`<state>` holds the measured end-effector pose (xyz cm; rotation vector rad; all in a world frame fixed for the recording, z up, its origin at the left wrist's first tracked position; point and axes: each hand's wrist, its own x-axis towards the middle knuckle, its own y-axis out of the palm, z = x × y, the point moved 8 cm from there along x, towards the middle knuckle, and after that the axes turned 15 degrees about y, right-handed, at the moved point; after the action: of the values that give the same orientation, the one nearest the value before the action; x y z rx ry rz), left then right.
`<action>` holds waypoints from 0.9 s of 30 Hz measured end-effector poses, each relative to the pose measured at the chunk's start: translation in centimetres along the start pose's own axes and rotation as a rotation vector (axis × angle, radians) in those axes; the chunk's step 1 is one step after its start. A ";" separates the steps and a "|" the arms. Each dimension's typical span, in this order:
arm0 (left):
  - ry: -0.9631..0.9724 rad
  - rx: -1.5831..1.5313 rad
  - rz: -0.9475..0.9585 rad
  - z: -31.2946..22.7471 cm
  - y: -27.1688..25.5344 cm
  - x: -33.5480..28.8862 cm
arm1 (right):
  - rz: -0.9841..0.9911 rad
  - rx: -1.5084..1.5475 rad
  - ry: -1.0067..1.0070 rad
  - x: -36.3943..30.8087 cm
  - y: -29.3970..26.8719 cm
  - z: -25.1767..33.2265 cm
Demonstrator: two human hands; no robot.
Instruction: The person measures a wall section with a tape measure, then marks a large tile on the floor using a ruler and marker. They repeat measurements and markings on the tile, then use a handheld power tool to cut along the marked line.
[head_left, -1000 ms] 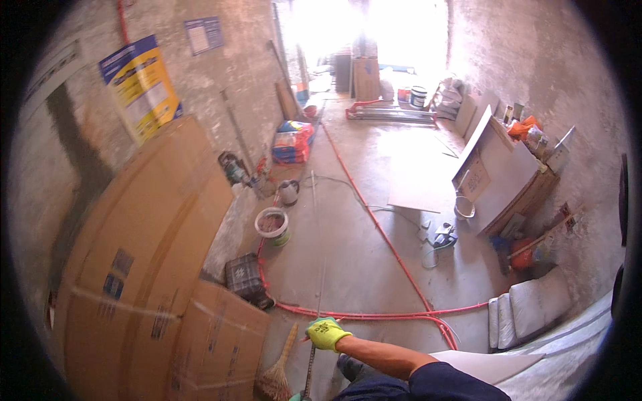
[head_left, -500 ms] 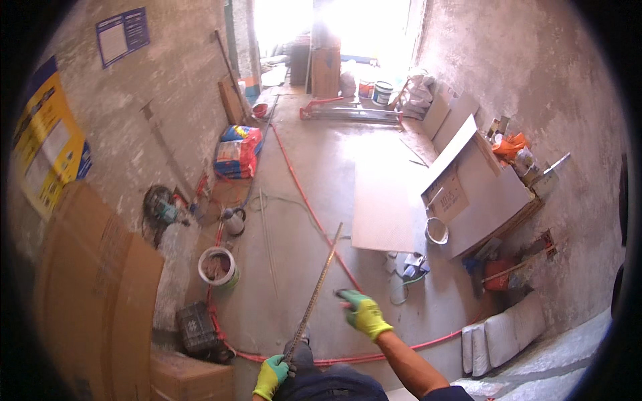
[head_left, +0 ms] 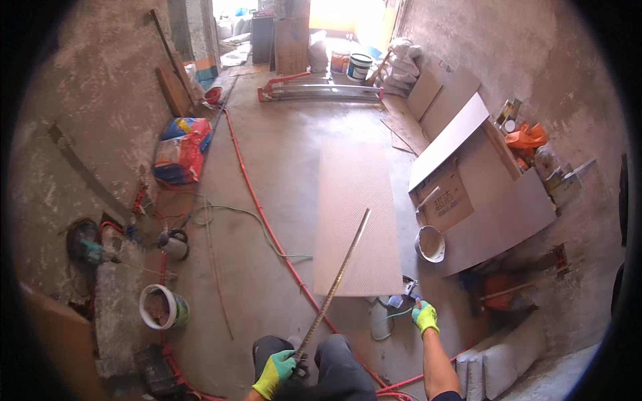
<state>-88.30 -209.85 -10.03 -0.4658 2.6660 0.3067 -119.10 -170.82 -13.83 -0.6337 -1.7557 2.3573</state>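
Note:
My left hand, in a yellow-and-green work glove, is closed round a tape measure low in front of my knees. Its long yellowish blade sticks out stiffly, up and to the right, and its tip lies over the large pale tile panel. My right hand, in a matching glove, is low at the right, just past the panel's near corner. Its fingers are curled round something small and dark that I cannot make out. Right beside them on the floor sits a small power tool with a green cord.
A red hose crosses the floor left of the panel. Buckets stand at left and right. Large boards lean by the right wall. Bags lie at the left; a manual tile cutter lies at the back.
My view has moved lower and nearer to the panel. My right hand has moved right and down toward the power tool. The tape blade now reaches over the panel.

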 end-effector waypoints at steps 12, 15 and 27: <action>0.379 0.390 -0.054 5.8 -1.5 24.4 | -0.041 0.111 -0.144 12.9 10.6 3.1; 0.257 0.130 0.016 6.0 -0.8 29.5 | 0.011 0.198 -0.116 11.7 10.1 1.6; 0.295 0.205 0.595 12.0 13.7 30.3 | 0.422 1.549 0.309 9.5 23.9 -7.6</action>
<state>-115.01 -202.19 -31.92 0.3880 3.0314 0.1341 -121.19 -168.23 -40.46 -0.9178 0.5563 2.6857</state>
